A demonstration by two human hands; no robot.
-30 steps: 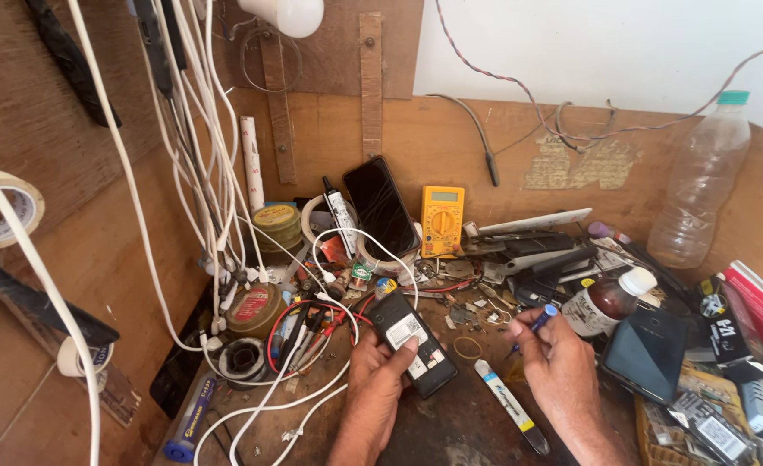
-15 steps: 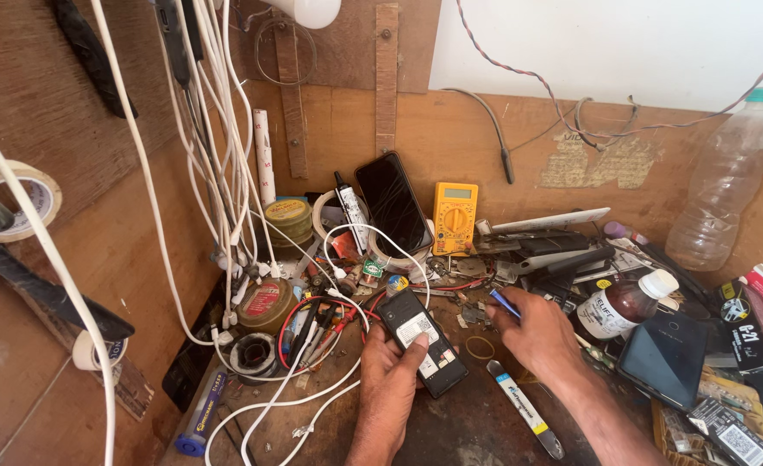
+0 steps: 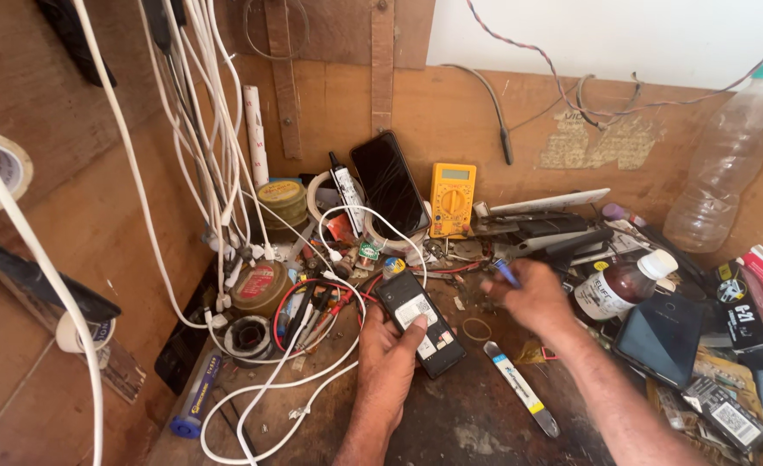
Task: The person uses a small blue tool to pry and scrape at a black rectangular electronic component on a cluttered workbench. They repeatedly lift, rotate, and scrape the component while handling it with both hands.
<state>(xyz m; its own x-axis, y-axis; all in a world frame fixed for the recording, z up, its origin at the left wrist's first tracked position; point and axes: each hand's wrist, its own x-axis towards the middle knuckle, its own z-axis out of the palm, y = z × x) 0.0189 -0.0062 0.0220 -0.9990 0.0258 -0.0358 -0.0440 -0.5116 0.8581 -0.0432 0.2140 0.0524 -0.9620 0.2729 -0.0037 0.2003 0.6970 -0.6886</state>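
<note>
glossy plastic phone [image 3: 419, 324], rough wooden bench [image 3: 450, 423]

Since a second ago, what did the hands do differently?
The right hand, holding a small blue-tipped tool, has moved up and away from the person, toward the tools at the back of the bench. The left hand stays holding the small black phone, its back open, in place. The yellow multimeter has not moved.
</note>
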